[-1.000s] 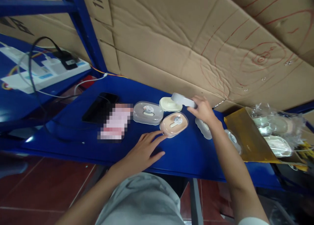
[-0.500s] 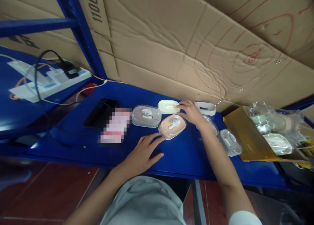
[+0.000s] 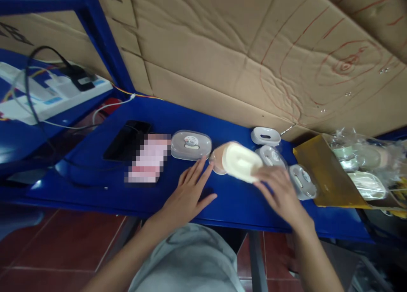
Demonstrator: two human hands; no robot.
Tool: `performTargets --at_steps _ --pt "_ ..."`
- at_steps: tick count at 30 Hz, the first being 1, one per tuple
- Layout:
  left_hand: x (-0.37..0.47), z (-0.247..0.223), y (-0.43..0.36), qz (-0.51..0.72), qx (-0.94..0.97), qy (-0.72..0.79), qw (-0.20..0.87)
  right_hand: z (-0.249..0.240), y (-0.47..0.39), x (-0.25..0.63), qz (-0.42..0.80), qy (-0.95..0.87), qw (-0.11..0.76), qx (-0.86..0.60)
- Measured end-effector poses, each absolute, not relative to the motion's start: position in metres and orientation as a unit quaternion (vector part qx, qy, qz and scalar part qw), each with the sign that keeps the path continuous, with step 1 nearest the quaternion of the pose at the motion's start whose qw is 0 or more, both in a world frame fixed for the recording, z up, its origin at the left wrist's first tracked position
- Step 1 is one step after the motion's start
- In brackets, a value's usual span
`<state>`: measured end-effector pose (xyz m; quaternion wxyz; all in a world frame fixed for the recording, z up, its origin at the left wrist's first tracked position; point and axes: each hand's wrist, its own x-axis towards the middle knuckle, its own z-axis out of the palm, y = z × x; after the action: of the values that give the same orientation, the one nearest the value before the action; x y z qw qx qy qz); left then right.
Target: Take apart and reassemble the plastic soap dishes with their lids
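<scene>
My right hand (image 3: pixel 275 190) grips the right end of a cream oval dish (image 3: pixel 240 161), blurred by motion, above the blue table. Partly hidden beneath the dish is a peach oval box (image 3: pixel 218 157). My left hand (image 3: pixel 190 192) lies with fingers spread, its fingertips close to the peach box and to a clear-lidded grey box (image 3: pixel 191 145) with a round label. Right of the dish are two more grey lidded boxes, one (image 3: pixel 271 155) behind my right hand and another (image 3: pixel 302 182) farther right. A white oval piece with a slot (image 3: pixel 266 136) stands at the back.
An open carton (image 3: pixel 310 164) with plastic-wrapped items stands at the right. On the left lie a black phone (image 3: pixel 127 141), a pixelated pink item (image 3: pixel 151 158) and cables. A white power strip (image 3: pixel 60 99) is farther left. Cardboard (image 3: pixel 203 50) walls the back.
The cream dish has been taken from the back of the table and moved toward me and to the right, over the peach box. My left hand has barely moved. The camera view shifted slightly.
</scene>
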<state>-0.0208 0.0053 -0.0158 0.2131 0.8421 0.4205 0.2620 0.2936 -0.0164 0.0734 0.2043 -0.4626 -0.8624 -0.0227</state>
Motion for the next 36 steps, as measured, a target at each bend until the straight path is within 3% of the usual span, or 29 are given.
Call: performTargets --at_steps 5,9,12,17,23,28,36 --pt "-0.023 -0.014 -0.001 0.276 0.888 0.314 0.190 0.032 -0.067 0.284 0.026 -0.871 0.168 -0.461" --pt "-0.021 -0.014 -0.003 0.226 0.916 0.277 0.183 0.038 0.000 0.312 -0.041 -0.824 0.175 -0.536" --pt "-0.020 -0.013 -0.003 0.228 0.906 0.302 0.192 0.052 0.069 0.336 -0.104 -0.746 0.028 -0.658" --pt "-0.022 -0.010 -0.003 0.235 0.887 0.332 0.219 0.051 0.134 0.337 -0.124 -0.715 -0.013 -0.688" --pt "-0.022 -0.011 0.000 0.232 0.873 0.342 0.259 0.048 0.092 0.319 -0.166 -0.734 0.033 -0.658" --pt "-0.022 -0.015 0.002 0.255 0.833 0.359 0.335 0.042 -0.017 0.270 -0.166 -0.822 0.226 -0.495" --pt "-0.024 -0.016 0.004 0.244 0.831 0.344 0.364 0.003 -0.065 0.197 -0.028 -0.886 0.201 -0.416"
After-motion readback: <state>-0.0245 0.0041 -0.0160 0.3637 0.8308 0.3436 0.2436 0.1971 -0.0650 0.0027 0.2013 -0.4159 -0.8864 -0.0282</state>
